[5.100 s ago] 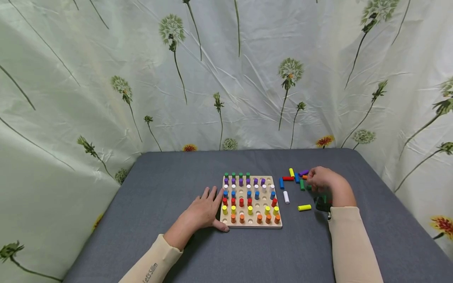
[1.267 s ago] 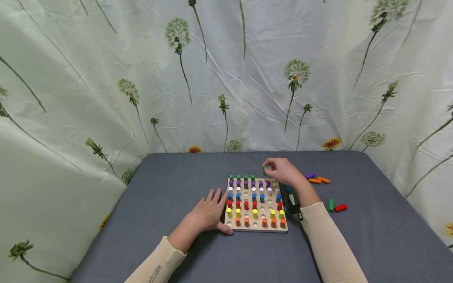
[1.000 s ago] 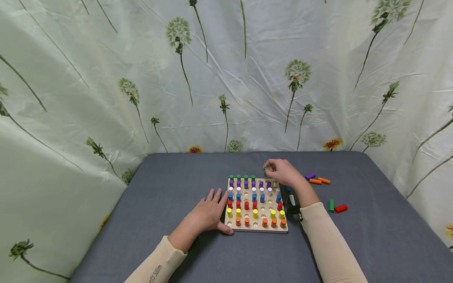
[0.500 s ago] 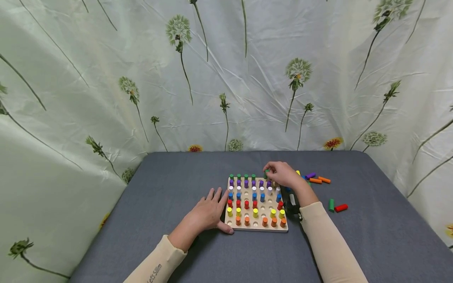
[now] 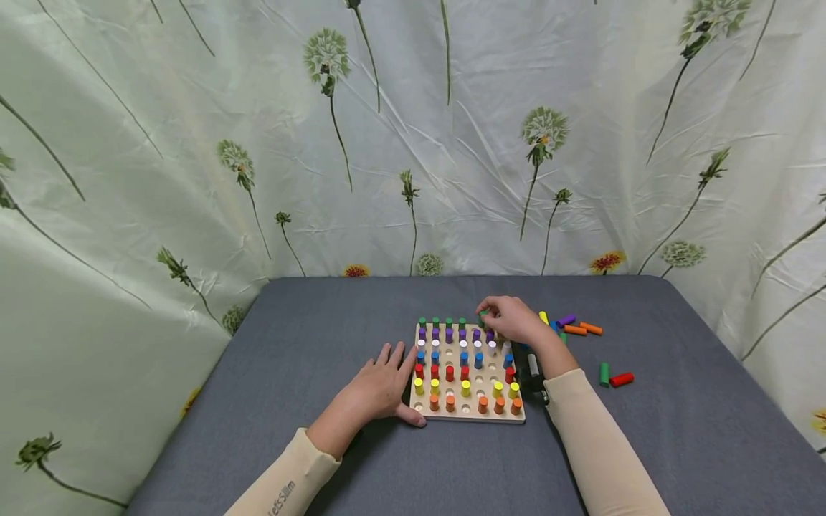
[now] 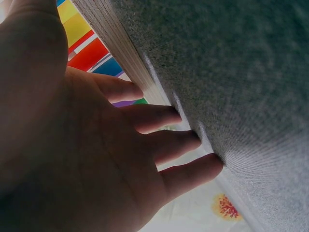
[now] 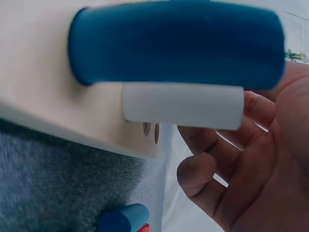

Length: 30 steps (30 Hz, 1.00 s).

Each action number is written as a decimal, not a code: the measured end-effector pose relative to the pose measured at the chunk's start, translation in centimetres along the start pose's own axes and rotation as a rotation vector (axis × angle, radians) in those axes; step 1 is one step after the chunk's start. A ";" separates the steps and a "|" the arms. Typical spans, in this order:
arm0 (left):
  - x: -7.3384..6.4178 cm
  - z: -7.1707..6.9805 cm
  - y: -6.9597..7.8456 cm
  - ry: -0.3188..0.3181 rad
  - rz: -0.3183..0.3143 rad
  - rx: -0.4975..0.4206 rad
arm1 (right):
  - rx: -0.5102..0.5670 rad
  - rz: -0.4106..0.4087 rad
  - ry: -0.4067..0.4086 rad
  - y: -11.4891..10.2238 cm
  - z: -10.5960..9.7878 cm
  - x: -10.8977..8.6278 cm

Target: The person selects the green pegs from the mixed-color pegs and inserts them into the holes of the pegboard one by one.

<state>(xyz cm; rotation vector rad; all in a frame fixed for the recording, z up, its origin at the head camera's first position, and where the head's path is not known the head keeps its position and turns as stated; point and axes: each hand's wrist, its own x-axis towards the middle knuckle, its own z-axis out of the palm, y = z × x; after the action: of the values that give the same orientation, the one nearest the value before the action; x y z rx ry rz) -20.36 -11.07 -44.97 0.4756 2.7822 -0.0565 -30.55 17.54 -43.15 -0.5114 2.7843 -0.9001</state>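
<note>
Technique: pinching green peg in right hand, ideally aiming it plumb, and bracing pegboard with spread-fingered left hand.

Flower-printed pale curtain, grey table

Two hands are counted: one left hand and one right hand. One board is located just beside the left hand's fingers. In it are seated four green pegs, six purple pegs, six white pegs, five blue pegs, five red pegs, five yellow pegs and five orange pegs. One further green peg is held by the right hand. Farther right of that hand, two loose orange pegs, one loose purple peg and one loose red peg are counted.
</note>
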 end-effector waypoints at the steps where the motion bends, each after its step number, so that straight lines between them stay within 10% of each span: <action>1: 0.0 0.0 0.0 0.000 -0.001 -0.001 | 0.000 0.000 0.003 0.0 0.0 0.0; 30: -0.3 -0.4 0.1 0.008 0.008 -0.012 | -0.017 -0.004 -0.008 -0.2 0.2 0.1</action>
<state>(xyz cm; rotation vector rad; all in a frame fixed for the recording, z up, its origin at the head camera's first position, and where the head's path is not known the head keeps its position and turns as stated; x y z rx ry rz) -20.12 -11.02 -44.51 0.4848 2.7871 -0.0365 -30.51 17.26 -43.24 -0.5219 2.7874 -0.8734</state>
